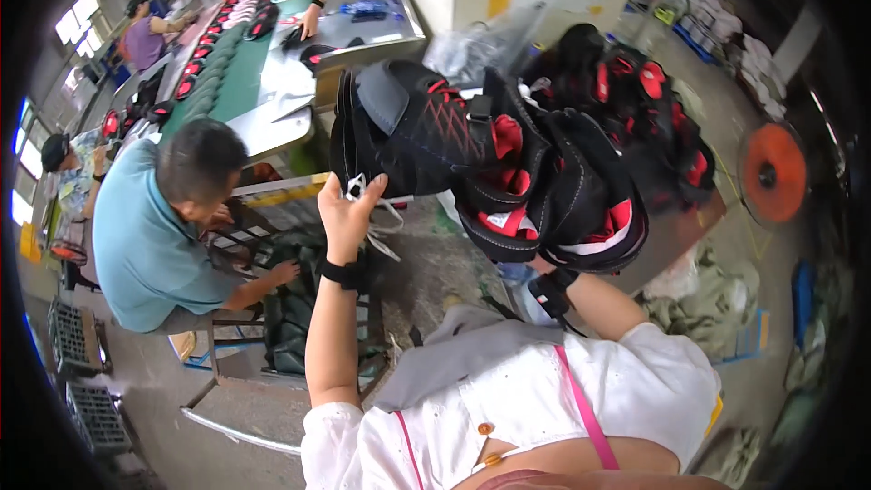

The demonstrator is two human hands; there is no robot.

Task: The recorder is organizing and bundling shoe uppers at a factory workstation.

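Observation:
A bundle of black shoe uppers (pixel 426 122) with red linings and red lacing is held up in front of me, its toes pointing left. My left hand (pixel 349 218) grips its lower left end, thumb raised and fingers partly behind the uppers. A white cord (pixel 386 231) is knotted at that thumb and dangles beneath. My right hand (pixel 542 265) is under the heel end on the right, carrying it from below; its fingers are hidden by the uppers. Black bands circle both my wrists.
More black and red uppers (pixel 635 118) are heaped on a table (pixel 680 227) at right. A person in a teal shirt (pixel 150 227) sits close at left. Beyond are a green conveyor (pixel 231 82) with shoe parts and a metal-topped bench (pixel 386 0). An orange fan (pixel 773 172) stands far right.

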